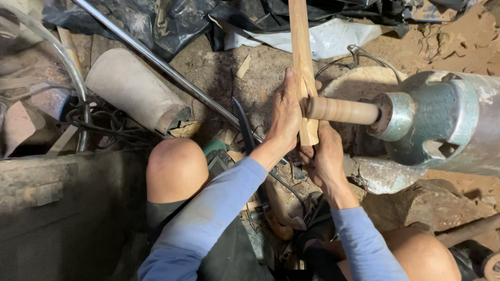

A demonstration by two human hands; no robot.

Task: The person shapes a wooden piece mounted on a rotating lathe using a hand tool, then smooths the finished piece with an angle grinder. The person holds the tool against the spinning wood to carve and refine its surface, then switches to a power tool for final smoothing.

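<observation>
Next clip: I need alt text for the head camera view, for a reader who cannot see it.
Seen from above, a seated person's left hand and right hand press a long wooden strip against a wooden cylinder that sticks out of a metal motor housing. A dark curved blade, a steel rod and wood chips lie on the dirt floor.
</observation>
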